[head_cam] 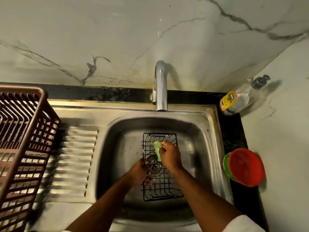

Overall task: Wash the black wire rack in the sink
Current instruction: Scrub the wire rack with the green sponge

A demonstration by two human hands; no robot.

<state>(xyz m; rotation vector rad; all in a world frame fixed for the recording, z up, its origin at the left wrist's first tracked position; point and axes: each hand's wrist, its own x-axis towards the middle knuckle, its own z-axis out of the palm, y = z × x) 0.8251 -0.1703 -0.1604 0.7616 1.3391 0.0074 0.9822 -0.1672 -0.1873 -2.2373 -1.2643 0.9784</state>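
The black wire rack (pixel 161 186) lies flat in the bowl of the steel sink (pixel 212 141), over the round drain (pixel 154 163). My left hand (pixel 140 173) grips the rack's left edge about halfway along. My right hand (pixel 170 156) pinches a green sponge (pixel 157 149) and presses it onto the rack's far half. No water runs from the chrome tap (pixel 160 87) above the sink.
A brown plastic dish basket (pixel 21 148) stands on the ribbed drainboard (pixel 73 161) at the left. On the black counter strip to the right are a dish soap pump bottle (pixel 240 97) and a red-lidded tub (pixel 245 167). Marble wall behind.
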